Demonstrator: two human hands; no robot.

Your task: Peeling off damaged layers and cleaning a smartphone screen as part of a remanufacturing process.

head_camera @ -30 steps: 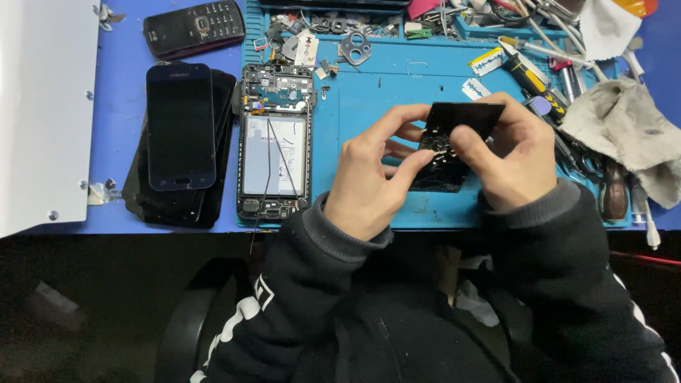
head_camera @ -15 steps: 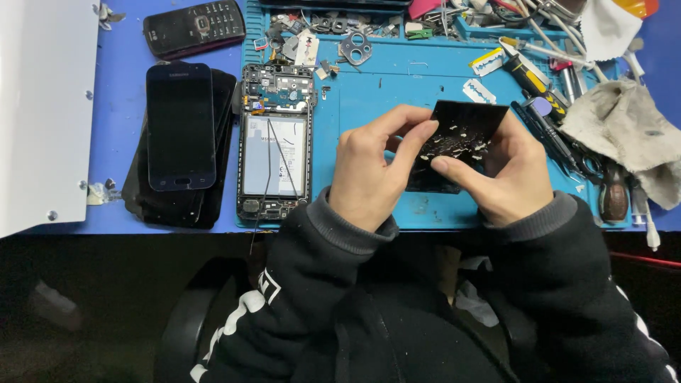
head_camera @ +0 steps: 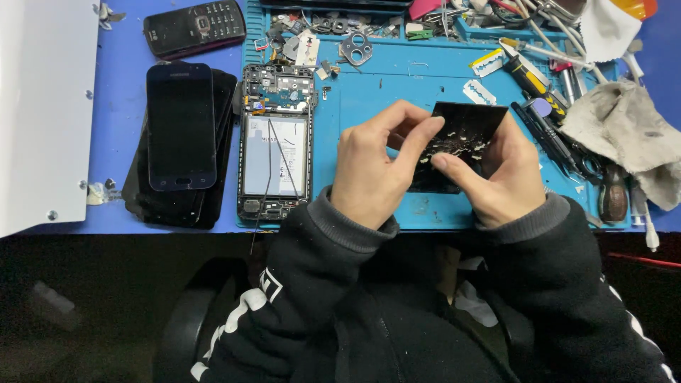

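Observation:
My left hand [head_camera: 372, 170] and my right hand [head_camera: 500, 177] both grip a black phone back cover [head_camera: 464, 135], held tilted above the blue work mat [head_camera: 397, 92]. Whitish glue residue shows on the cover's inner face. My left index finger and right thumb press on that residue near the cover's middle. Left of my hands lies an opened phone [head_camera: 277, 142] with its battery and circuit board bare.
A stack of dark phones [head_camera: 181, 135] lies at the left, a keypad phone [head_camera: 195, 27] behind it. Screwdrivers and tweezers [head_camera: 546, 106], razor blades [head_camera: 481, 91], a grey rag [head_camera: 624, 131] and small parts [head_camera: 333, 35] crowd the back and right. A white panel [head_camera: 42, 106] stands far left.
The cover has tipped up so its inner face shows more. Both hands shifted slightly right, and my fingers have moved onto the residue.

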